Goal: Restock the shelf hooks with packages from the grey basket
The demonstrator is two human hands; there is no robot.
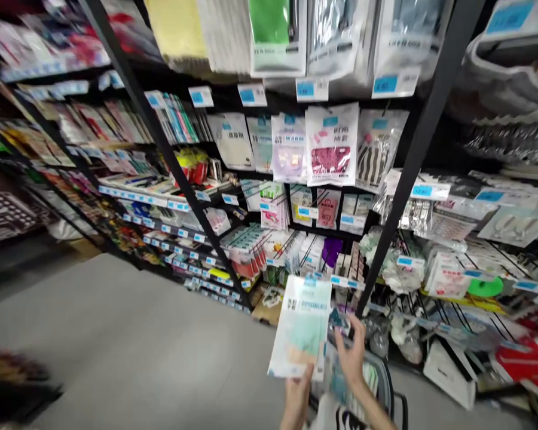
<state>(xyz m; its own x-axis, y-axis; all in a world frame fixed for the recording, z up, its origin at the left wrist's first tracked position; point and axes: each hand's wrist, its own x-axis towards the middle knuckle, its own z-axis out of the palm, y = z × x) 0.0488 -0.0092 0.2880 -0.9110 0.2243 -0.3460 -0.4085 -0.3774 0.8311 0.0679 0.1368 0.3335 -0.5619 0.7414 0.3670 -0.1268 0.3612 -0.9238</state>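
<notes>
My left hand (298, 391) grips the bottom edge of a flat white and pale-green packet (301, 327), held upright in front of the shelves. Just right of it, my right hand (352, 352) has its fingers curled around a small dark-blue item (338, 318) that touches the packet's right side; I cannot make out what it is. Both hands are low in the picture, above a basket or cart (383, 376) with more packets inside.
Black metal shelving (407, 179) full of hanging packets and blue price tags fills the view ahead and to the left. Grey floor (130, 346) lies on the left. A cardboard box (269, 307) sits at the shelf's foot.
</notes>
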